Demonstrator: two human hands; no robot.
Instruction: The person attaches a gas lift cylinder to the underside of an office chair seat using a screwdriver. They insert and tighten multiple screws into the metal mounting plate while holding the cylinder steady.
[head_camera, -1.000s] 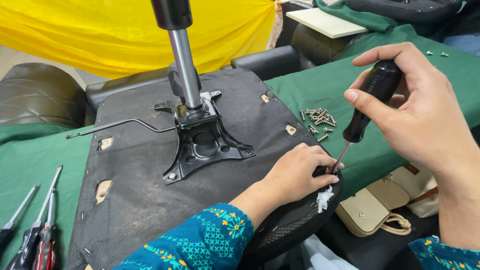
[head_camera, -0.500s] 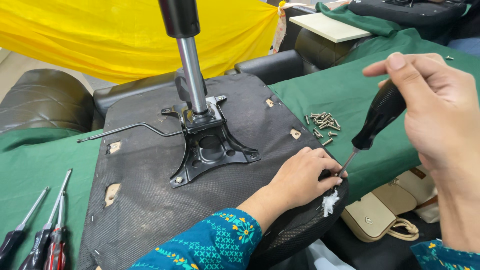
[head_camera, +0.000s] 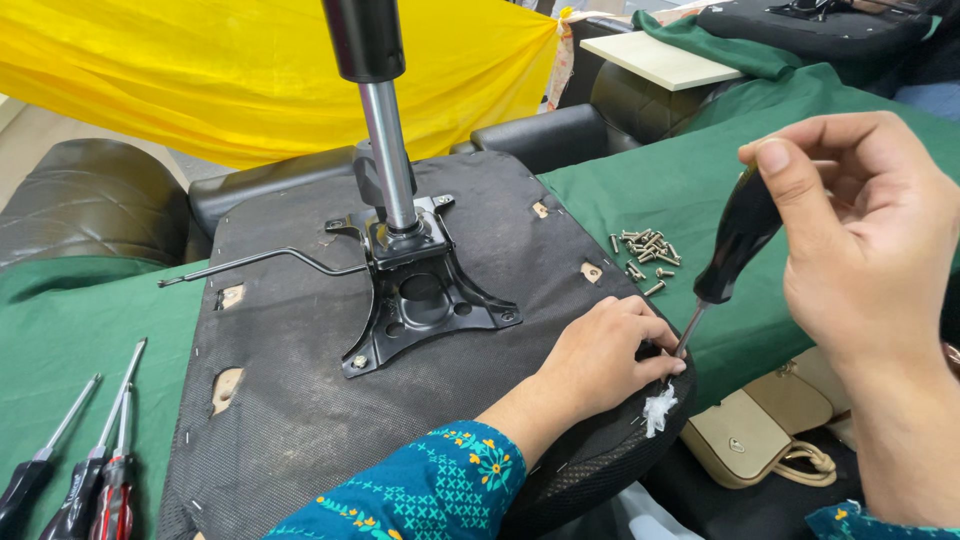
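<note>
The right hand (head_camera: 860, 260) kept a clenched grip on the black handle of a screwdriver (head_camera: 735, 240), tilted, with its tip down at the seat's (head_camera: 300, 400) 4 o'clock edge. The left hand (head_camera: 600, 355) lay on the seat there, its grip pinched at the tip; what it pinched could not be told. A white tuft (head_camera: 658, 408) showed just below. The bracket (head_camera: 420, 300) sat at the seat's centre. Screws (head_camera: 645, 255) lay on the desk (head_camera: 680, 180) at 2 o'clock, spare screwdrivers (head_camera: 80, 470) at 8 o'clock.

Green-clothed table (head_camera: 700, 190): seat (head_camera: 330, 400), screws (head_camera: 645, 255), screwdrivers (head_camera: 85, 470)
</note>
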